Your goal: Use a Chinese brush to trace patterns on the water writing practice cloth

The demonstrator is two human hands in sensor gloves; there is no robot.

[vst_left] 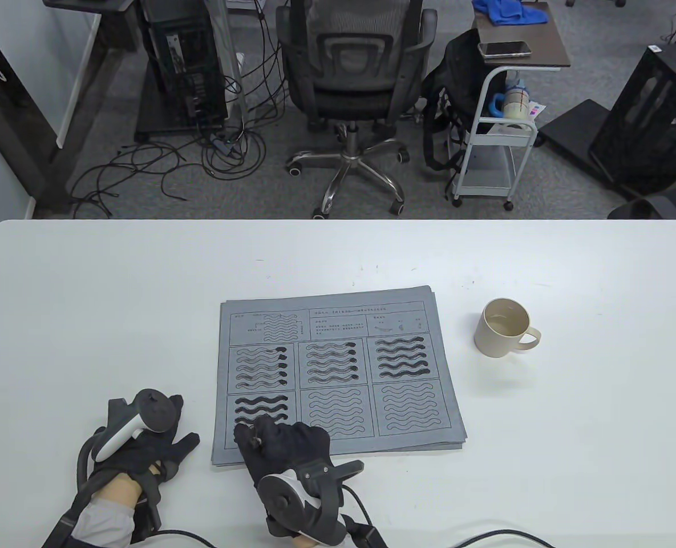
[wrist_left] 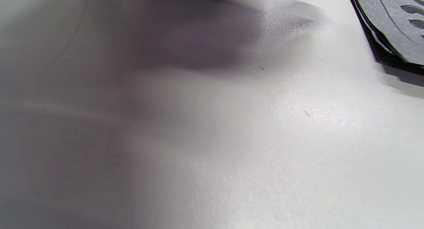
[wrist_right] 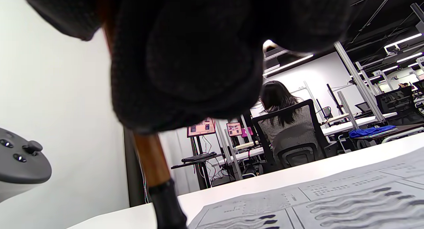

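A broad white table [vst_left: 86,297] with rounded far corners carries a grey rectangular water-writing cloth [vst_left: 429,365] printed with panels of wavy lines, lying flat near the front centre. A beige ceramic mug [vst_left: 500,330] stands upright well to the cloth's right, handle pointing right. Small dark specks dot the tabletop beyond the cloth.

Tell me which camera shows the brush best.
The right wrist view: the brush shows its brown handle and black ferrule running down from the right hand that grips it. The table view shows only a bit of its end above the fingers. The left wrist view shows none.
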